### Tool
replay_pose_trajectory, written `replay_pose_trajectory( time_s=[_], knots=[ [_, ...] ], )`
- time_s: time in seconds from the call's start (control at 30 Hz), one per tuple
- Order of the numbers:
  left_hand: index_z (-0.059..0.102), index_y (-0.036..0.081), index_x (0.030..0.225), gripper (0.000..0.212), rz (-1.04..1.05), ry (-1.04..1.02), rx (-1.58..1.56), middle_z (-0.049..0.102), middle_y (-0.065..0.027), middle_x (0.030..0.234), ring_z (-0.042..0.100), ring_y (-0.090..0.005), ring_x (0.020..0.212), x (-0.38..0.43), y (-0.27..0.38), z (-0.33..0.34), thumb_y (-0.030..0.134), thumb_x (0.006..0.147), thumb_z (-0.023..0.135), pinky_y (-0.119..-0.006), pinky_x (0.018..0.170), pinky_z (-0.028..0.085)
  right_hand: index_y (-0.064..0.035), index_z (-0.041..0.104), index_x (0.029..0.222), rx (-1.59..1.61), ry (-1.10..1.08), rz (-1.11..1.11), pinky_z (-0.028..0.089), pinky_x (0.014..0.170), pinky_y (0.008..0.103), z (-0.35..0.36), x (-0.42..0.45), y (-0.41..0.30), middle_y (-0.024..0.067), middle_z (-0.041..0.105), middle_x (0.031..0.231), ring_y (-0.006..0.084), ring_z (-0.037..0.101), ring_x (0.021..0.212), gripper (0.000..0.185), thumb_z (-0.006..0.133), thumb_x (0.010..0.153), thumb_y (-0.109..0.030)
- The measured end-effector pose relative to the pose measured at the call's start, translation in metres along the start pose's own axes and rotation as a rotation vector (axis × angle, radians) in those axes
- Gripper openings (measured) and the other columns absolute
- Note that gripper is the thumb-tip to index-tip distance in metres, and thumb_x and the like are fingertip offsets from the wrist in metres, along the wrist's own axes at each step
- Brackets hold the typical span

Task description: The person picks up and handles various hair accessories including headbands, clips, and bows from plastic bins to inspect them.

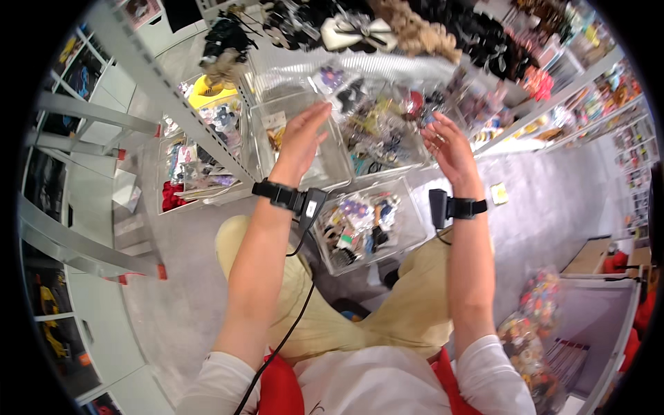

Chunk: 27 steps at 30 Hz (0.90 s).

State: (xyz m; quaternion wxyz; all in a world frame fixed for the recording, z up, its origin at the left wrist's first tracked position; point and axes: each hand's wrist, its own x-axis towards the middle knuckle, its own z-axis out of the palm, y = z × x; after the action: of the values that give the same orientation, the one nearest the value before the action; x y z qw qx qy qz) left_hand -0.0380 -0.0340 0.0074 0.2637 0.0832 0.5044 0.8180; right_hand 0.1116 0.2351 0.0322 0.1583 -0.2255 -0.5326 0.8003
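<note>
My left hand (303,139) is raised over a clear plastic bin (340,179) that holds a few packaged items. Near its fingertips is a clear packet with a purple flower (331,78), beside a packet with a black bow (353,94); neither is plainly gripped. My right hand (448,142), fingers loosely curled and apart, hovers at the right edge of a bin heaped with packaged hair accessories (381,129). It appears to hold nothing. Between my knees stands another clear bin (336,270) with hair clips and a purple flower packet (358,207).
More filled bins (199,199) stand at the left behind a perforated metal upright (207,140). Above hangs a shelf with a white bow (358,33). A ladder (88,259) stands left. Bags of colourful items (537,306) and a grey container (596,301) are at right. A yellow packet (499,193) lies on the floor.
</note>
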Motion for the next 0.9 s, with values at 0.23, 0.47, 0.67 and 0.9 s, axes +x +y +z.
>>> replay_pose_trajectory(
  time_s=[0.23,0.47,0.67,0.9],
  knots=[
    [0.061,-0.003,0.123,0.031,0.05,-0.358,0.009,0.064,-0.0074,0.119,0.058,-0.0151,0.112,-0.049,0.022,0.019,0.017,0.099,0.057,-0.035,0.095,0.051,-0.0147,0.015,0.154,-0.214,-0.32,-0.03,0.041,0.098,0.0497,0.058,-0.025,-0.021,0.0172,0.022,0.154,0.0263,0.036,0.135,0.1,0.08,0.079,-0.017],
    [0.07,0.003,0.109,0.021,0.067,-0.277,0.253,0.065,-0.003,0.116,0.06,-0.0103,0.101,-0.04,0.008,0.039,0.012,0.091,0.068,-0.027,0.091,0.047,-0.0016,0.047,0.136,-0.041,-0.337,-0.027,0.047,0.101,0.0353,0.026,-0.009,0.012,0.0091,0.061,0.127,0.019,0.06,0.114,0.053,0.068,0.087,0.002],
    [0.041,0.007,0.109,0.043,0.046,-0.138,0.286,0.065,-0.0112,0.108,0.06,-0.0106,0.091,-0.021,-0.029,0.05,0.004,0.081,0.074,-0.025,0.075,0.048,-0.0005,0.056,0.127,0.042,-0.204,0.096,0.049,0.096,0.0317,0.003,-0.002,0.047,0.008,0.064,0.121,0.0163,0.061,0.109,0.038,0.065,0.091,-0.002],
    [0.036,0.007,0.117,0.046,0.066,-0.028,0.54,0.067,-0.0097,0.102,0.059,-0.0089,0.087,-0.016,-0.038,0.049,0.007,0.087,0.072,-0.022,0.074,0.046,-0.0005,0.061,0.117,-0.027,-0.151,0.117,0.049,0.087,0.0261,0.008,0.006,0.044,0.0057,0.068,0.109,0.01,0.063,0.096,0.026,0.066,0.093,-0.009]
  ],
)
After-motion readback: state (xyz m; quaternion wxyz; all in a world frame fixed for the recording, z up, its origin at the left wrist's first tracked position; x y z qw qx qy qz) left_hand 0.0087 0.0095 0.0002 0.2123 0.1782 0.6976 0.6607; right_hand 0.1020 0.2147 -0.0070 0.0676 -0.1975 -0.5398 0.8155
